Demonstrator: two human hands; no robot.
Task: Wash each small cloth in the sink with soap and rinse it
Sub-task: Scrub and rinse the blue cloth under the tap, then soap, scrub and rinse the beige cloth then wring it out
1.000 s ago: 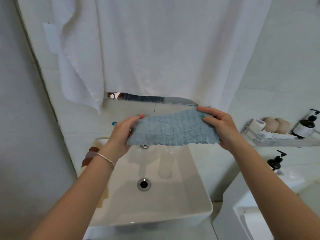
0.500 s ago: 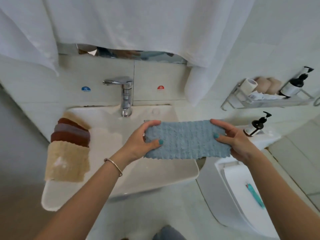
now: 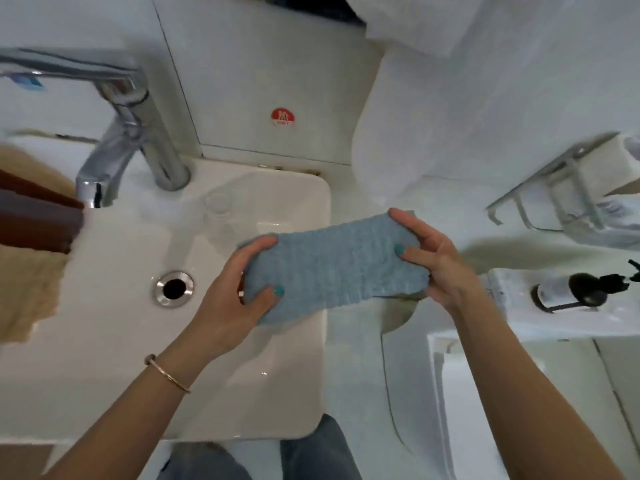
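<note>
A small light-blue ribbed cloth (image 3: 332, 268) is stretched flat between both hands, over the right rim of the white sink (image 3: 322, 375). My left hand (image 3: 239, 299) pinches its left end, thumb on top. My right hand (image 3: 433, 261) pinches its right end. The sink's round metal drain (image 3: 174, 288) lies left of my left hand. A chrome tap (image 3: 121, 140) stands at the back left; no water runs. Several folded cloths, beige (image 3: 24, 289) and dark brown (image 3: 31, 220), hang over the sink's left rim.
A black pump bottle (image 3: 575, 292) stands on a white surface to the right. Above it a wire shelf (image 3: 554, 195) holds a paper roll. A white curtain (image 3: 398, 116) hangs behind. A clear glass (image 3: 218, 206) sits at the sink's back.
My view has tipped down and come closer to the sink. The hands have lowered the blue cloth from in front of the curtain to the sink's right rim, still stretched between them.
</note>
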